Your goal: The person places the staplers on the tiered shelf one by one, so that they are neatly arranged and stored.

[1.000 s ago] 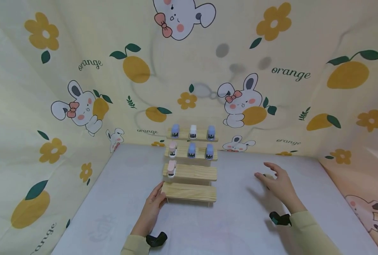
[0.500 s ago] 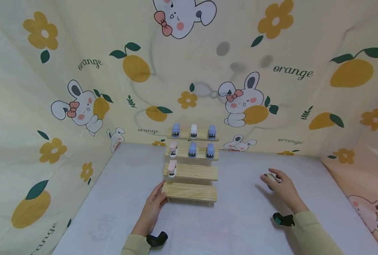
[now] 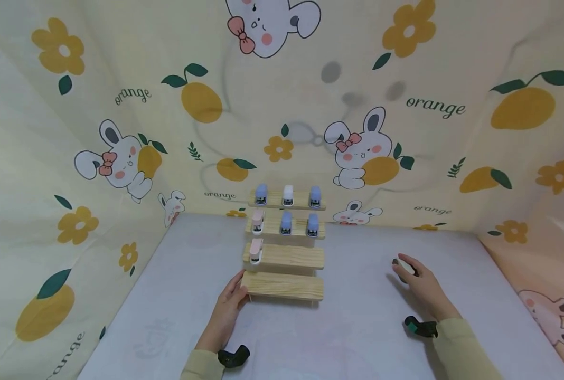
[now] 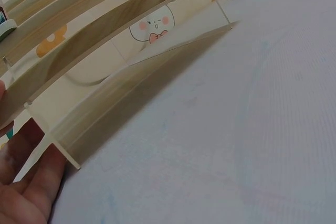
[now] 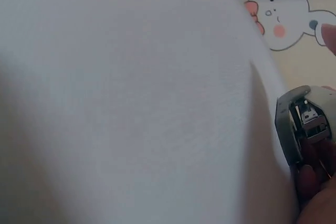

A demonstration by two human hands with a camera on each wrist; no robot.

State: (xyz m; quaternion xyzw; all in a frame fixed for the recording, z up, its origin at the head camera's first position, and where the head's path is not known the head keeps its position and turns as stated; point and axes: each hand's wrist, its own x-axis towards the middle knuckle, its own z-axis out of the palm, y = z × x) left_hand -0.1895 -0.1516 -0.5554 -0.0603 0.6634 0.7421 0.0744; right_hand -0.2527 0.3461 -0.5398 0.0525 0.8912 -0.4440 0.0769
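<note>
A tiered wooden display rack (image 3: 282,285) stands mid-table, carrying small staplers. Its top tier holds a blue stapler (image 3: 261,194), a white stapler (image 3: 288,196) and another blue one (image 3: 315,196). On the second tier sit a pink stapler (image 3: 257,221) and two blue ones (image 3: 286,223). One pink stapler (image 3: 255,250) is at the third tier's left end. My left hand (image 3: 225,311) grips the lowest tier's left end, fingers above and below the board. Off to the right, my right hand (image 3: 422,282) holds a white-and-dark stapler (image 5: 307,116) low at the table; its mouth faces left in the right wrist view.
Thin clear legs (image 4: 52,137) support the rack's front tier. A white cloth covers the table (image 3: 358,316). Behind and at both sides hang cream curtains (image 3: 272,95) printed with rabbits and oranges. Each wrist wears a black camera mount (image 3: 233,357).
My right hand moved slightly right, and its spread fingers drew in around the white-and-dark stapler, which was mostly hidden a second ago. The left hand and rack stay put.
</note>
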